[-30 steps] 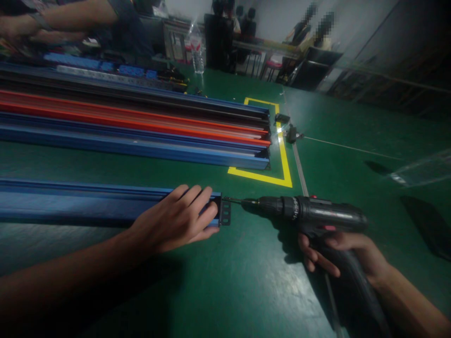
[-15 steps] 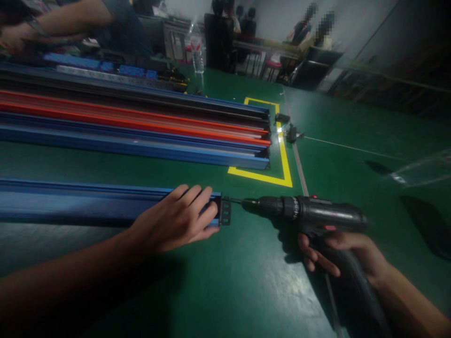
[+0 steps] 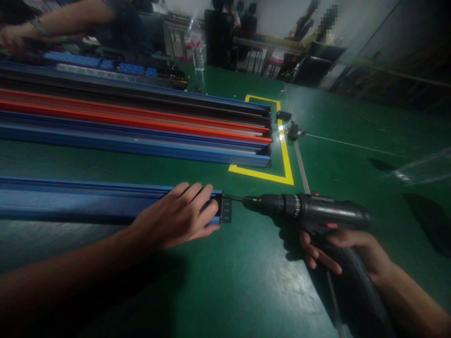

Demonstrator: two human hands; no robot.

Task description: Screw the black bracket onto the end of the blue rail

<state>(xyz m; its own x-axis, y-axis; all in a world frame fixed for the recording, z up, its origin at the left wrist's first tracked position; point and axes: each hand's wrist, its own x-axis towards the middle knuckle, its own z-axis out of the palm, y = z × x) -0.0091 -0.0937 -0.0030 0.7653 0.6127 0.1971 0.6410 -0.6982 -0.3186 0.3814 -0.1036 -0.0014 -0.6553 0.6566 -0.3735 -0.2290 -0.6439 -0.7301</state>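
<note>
Left hand (image 3: 181, 216) clasps long blue metal rail (image 3: 88, 199) near its end, right hand (image 3: 359, 249) holds black pistol-grip drill (image 3: 327, 211); best keep slim metal bit (image 3: 241, 199) straight, rail braced.

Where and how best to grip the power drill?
Likely the pistol handle, from the view's lower right, where the right hand holds it: the handle slants that way, away from the bit, which points left toward the near blue rail.

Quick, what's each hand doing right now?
Left hand: closed over the end of the nearest blue rail.
Right hand: closed, holding the black power drill.
</note>
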